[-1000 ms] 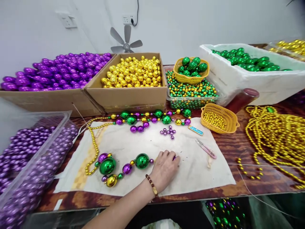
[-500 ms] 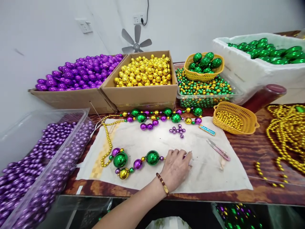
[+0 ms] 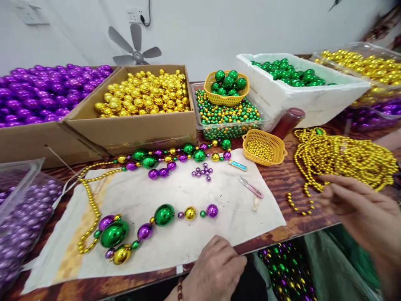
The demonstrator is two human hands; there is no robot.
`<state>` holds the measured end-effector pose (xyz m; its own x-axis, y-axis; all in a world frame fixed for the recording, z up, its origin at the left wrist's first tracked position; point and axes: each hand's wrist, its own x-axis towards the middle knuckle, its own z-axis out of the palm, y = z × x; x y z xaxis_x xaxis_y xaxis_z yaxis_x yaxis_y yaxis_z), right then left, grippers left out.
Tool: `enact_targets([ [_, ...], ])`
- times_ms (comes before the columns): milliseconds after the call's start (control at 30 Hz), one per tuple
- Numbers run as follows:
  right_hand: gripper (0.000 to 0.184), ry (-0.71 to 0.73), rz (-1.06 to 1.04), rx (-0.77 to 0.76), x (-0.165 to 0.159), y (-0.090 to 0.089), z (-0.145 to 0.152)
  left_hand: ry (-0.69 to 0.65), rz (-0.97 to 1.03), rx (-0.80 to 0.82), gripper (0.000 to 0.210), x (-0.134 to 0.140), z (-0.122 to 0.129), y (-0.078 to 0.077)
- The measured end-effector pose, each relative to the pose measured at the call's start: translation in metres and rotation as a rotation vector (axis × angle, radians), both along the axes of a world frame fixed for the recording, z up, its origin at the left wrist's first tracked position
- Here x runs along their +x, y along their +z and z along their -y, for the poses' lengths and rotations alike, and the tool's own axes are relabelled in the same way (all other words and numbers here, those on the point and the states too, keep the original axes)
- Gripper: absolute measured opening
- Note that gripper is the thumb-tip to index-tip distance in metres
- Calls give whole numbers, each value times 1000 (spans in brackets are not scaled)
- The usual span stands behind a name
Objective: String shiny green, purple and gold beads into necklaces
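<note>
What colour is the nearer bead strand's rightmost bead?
The rightmost bead is shiny purple, clearest in the head view.

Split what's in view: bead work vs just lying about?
Seems part of the job:
large-bead strand, near the left hand
white cloth under it
purple bead cluster
pink-handled snips
yellow basket of small gold beads

Likely just lying about:
fan
plugged wall socket
dark red jar
blue-labelled item
</note>
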<state>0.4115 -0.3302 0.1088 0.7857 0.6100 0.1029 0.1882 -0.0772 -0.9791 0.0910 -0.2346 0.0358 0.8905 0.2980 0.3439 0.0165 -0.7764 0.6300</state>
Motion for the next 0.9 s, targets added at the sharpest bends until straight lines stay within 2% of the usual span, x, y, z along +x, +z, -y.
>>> enact_targets([
  [100, 30, 172, -266, 5, -32, -25, -15, 52, -74, -28, 27, -5, -8, -5],
  [267, 21, 329, -405, 25, -80, -62, -35, 156, -55, 1, 34, -13, -34, -7],
  [400, 25, 395, -515, 5, -103, -91, -45, 198, -11, 26, 40, -6, -57, -5],
  [500, 30, 377, -529, 0, -117, -108, -50, 226, -56, 31, 37, 7, -73, 4],
  [600, 35, 308, -510, 18, -127, -119, -55, 270, -120, 63, 33, 23, -90, 13],
  [733, 37, 248, -491, -2, -131, -124, -58, 321, -152, 131, 26, 41, -117, 21],
  [900, 32, 260, -428, -40, -125, -124, -47, 426, -204, 101, 22, 37, -148, 29],
])
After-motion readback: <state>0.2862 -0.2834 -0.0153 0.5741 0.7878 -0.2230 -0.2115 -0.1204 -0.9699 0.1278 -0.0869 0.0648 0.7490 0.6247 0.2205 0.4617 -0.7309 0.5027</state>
